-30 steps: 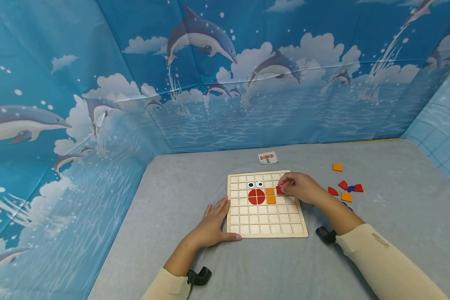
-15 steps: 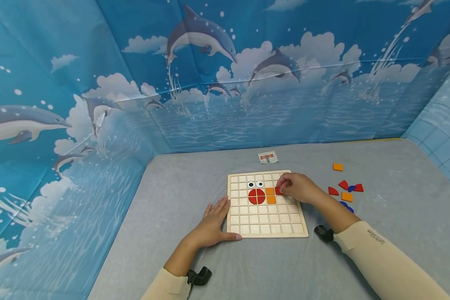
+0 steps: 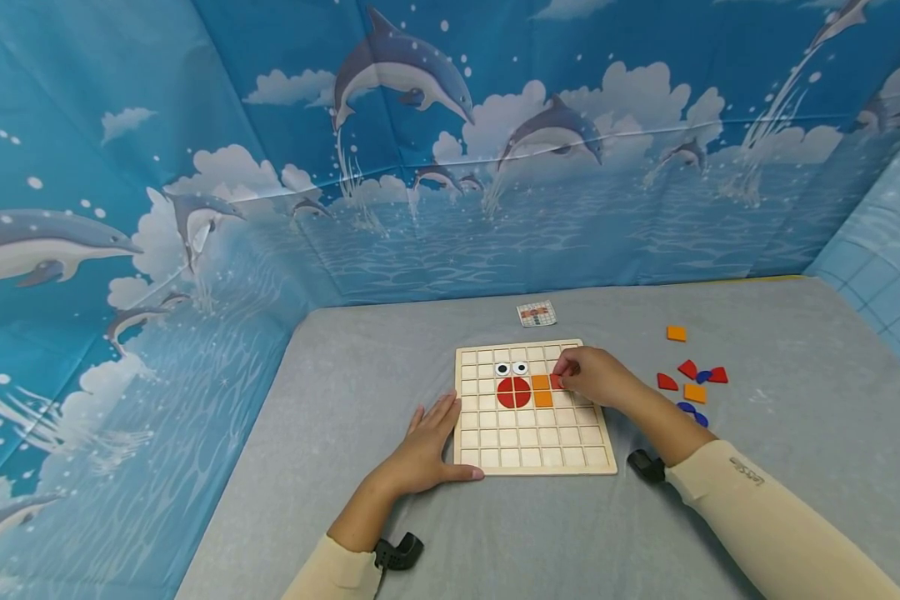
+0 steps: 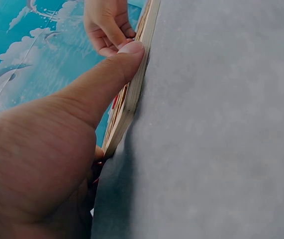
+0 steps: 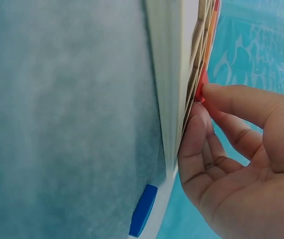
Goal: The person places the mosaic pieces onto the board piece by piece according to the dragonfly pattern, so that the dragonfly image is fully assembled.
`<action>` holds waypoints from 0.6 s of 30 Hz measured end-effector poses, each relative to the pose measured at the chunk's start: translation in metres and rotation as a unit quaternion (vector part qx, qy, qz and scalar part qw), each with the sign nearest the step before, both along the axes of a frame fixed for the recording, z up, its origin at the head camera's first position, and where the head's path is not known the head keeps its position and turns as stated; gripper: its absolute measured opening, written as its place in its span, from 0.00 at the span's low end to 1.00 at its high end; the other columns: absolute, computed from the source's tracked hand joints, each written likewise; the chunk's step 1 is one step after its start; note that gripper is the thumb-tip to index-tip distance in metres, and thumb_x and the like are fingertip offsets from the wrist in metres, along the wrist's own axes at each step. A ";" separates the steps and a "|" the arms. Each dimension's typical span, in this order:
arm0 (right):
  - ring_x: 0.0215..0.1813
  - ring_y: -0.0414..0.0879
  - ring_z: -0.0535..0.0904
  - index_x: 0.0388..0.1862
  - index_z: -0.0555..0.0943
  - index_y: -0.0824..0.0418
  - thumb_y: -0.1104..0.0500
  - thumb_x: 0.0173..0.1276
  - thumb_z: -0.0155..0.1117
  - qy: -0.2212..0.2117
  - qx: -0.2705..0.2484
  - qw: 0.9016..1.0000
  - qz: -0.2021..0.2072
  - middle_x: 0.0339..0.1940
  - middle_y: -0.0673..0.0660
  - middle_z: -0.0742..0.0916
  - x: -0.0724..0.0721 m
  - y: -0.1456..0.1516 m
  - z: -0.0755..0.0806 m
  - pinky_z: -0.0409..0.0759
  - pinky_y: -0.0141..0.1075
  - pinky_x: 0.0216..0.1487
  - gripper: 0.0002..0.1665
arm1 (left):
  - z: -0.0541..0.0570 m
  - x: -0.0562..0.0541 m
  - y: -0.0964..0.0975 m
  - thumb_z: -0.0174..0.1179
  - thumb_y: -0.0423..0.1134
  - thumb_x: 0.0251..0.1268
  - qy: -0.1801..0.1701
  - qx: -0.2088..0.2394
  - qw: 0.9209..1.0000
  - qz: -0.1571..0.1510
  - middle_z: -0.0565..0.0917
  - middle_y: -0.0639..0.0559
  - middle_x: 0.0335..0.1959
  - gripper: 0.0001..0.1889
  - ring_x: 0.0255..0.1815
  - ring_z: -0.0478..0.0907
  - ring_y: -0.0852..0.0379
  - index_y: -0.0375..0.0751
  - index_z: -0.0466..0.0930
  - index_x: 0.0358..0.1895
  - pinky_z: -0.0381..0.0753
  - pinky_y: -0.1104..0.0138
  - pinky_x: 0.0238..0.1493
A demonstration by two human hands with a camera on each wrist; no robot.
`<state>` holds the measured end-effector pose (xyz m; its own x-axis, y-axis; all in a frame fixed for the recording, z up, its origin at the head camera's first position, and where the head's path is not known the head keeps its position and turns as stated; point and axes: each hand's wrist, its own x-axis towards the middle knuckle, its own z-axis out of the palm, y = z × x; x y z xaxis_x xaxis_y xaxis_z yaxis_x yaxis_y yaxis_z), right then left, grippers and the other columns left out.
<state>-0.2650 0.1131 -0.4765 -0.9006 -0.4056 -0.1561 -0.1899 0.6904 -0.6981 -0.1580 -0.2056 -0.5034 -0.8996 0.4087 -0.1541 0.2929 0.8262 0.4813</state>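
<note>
tabletop [image 3: 345, 392]: left hand [image 3: 423, 455], unclenched, touches one board [image 3: 530, 437]; right hand [image 3: 598, 375] pinches one red piece [image 3: 555, 382]

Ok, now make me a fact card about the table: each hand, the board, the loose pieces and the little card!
Wooden grid board: two eye tiles, a red circle, two orange squares
Left hand: thumb on the board's near edge, fingers at its left side
Right hand: pinches a red piece beside the upper orange square
Right of the board: three loose red pieces, two loose orange squares, some blue pieces
Picture card: beyond the board
</note>
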 end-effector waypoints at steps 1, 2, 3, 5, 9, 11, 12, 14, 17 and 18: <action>0.34 0.46 0.75 0.41 0.83 0.61 0.65 0.71 0.62 -0.001 0.000 1.000 0.001 0.32 0.54 0.83 0.000 0.000 0.000 0.73 0.36 0.37 0.04 | 0.000 0.000 0.000 0.70 0.68 0.53 0.000 0.000 1.000 0.000 0.43 0.52 0.86 0.63 0.86 0.38 0.55 0.43 0.42 0.83 0.33 0.47 0.84; 0.34 0.46 0.75 0.41 0.83 0.61 0.65 0.71 0.62 -0.001 0.001 1.000 0.001 0.32 0.54 0.83 0.000 0.000 0.000 0.73 0.36 0.38 0.04 | 0.000 0.000 0.000 0.70 0.68 0.53 0.000 0.000 1.000 0.000 0.43 0.52 0.86 0.63 0.86 0.38 0.55 0.43 0.42 0.83 0.33 0.47 0.84; 0.35 0.46 0.75 0.41 0.83 0.61 0.65 0.71 0.62 -0.001 0.001 1.000 0.001 0.32 0.54 0.82 0.000 0.000 0.000 0.73 0.36 0.38 0.04 | 0.000 0.000 0.000 0.70 0.68 0.53 0.000 0.001 1.000 0.000 0.43 0.52 0.86 0.63 0.86 0.39 0.55 0.43 0.42 0.83 0.33 0.47 0.84; 0.35 0.46 0.74 0.42 0.83 0.61 0.65 0.71 0.62 -0.001 0.002 1.000 0.001 0.33 0.54 0.82 -0.001 0.000 -0.001 0.73 0.37 0.39 0.04 | 0.001 0.000 0.000 0.70 0.68 0.53 0.001 0.001 1.000 0.000 0.43 0.52 0.86 0.63 0.86 0.39 0.54 0.42 0.42 0.83 0.33 0.47 0.84; 0.35 0.46 0.74 0.43 0.83 0.62 0.65 0.71 0.61 -0.002 0.006 1.000 0.002 0.33 0.54 0.82 -0.001 0.000 -0.001 0.73 0.37 0.39 0.05 | 0.002 0.000 0.001 0.70 0.68 0.53 0.000 0.000 1.000 -0.001 0.43 0.52 0.86 0.63 0.86 0.39 0.54 0.43 0.42 0.83 0.33 0.47 0.84; 0.35 0.46 0.75 0.43 0.84 0.62 0.65 0.72 0.61 -0.003 0.009 1.000 0.001 0.33 0.54 0.82 -0.001 0.000 -0.001 0.74 0.37 0.39 0.06 | 0.001 0.000 0.001 0.71 0.67 0.53 0.001 0.000 1.000 -0.002 0.43 0.52 0.86 0.63 0.86 0.39 0.54 0.42 0.42 0.83 0.34 0.46 0.83; 0.36 0.46 0.75 0.44 0.84 0.61 0.64 0.72 0.60 -0.004 0.010 1.000 0.000 0.33 0.54 0.83 -0.001 0.000 -0.001 0.74 0.36 0.39 0.07 | 0.001 0.000 0.001 0.71 0.67 0.53 0.001 -0.001 1.000 -0.002 0.43 0.52 0.86 0.63 0.86 0.39 0.54 0.42 0.42 0.83 0.34 0.46 0.83; 0.36 0.46 0.75 0.44 0.84 0.61 0.63 0.72 0.60 -0.006 0.012 1.000 -0.003 0.34 0.54 0.84 -0.001 0.000 -0.001 0.74 0.36 0.40 0.07 | 0.001 0.000 0.001 0.71 0.67 0.53 0.002 -0.001 1.000 -0.002 0.43 0.51 0.86 0.63 0.86 0.39 0.54 0.42 0.42 0.83 0.34 0.46 0.83; 0.37 0.46 0.76 0.46 0.84 0.61 0.62 0.73 0.61 -0.007 0.007 1.000 -0.005 0.36 0.55 0.84 -0.001 0.002 0.000 0.74 0.36 0.40 0.08 | 0.000 -0.001 0.001 0.71 0.67 0.53 0.005 0.000 1.000 -0.002 0.44 0.51 0.86 0.63 0.86 0.39 0.53 0.42 0.43 0.83 0.34 0.46 0.83; 0.38 0.47 0.77 0.46 0.84 0.61 0.62 0.73 0.61 -0.005 0.004 1.000 -0.007 0.36 0.55 0.84 -0.001 0.003 0.000 0.75 0.36 0.40 0.08 | 0.000 -0.001 0.000 0.70 0.67 0.53 0.004 -0.001 1.000 -0.001 0.43 0.52 0.86 0.63 0.86 0.39 0.54 0.42 0.42 0.83 0.33 0.47 0.84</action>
